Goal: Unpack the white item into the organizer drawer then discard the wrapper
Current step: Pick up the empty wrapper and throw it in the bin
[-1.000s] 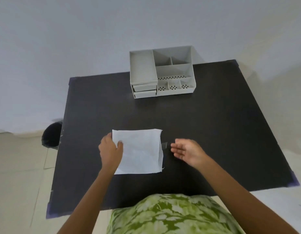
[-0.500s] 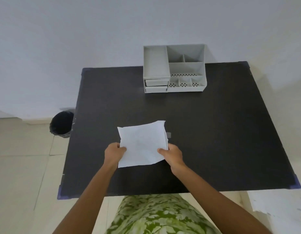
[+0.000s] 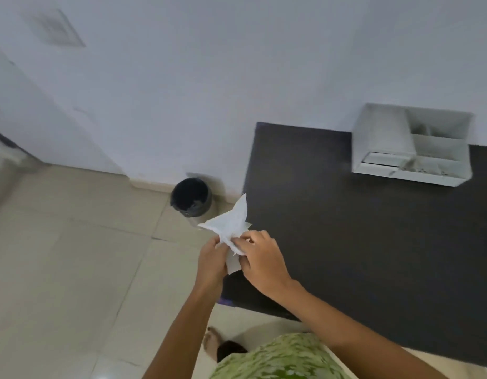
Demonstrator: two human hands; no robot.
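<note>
The crumpled white paper wrapper is partly hidden where the left hand and right hand close around its lower half, so its full shape cannot be told. The pale grey plastic desk organizer is smeared by motion blur; its small front compartments and drawer fronts run together, and whether anything lies inside cannot be told. The black matte table is cut off by the right edge. A bare foot is partly covered by the green patterned garment.
</note>
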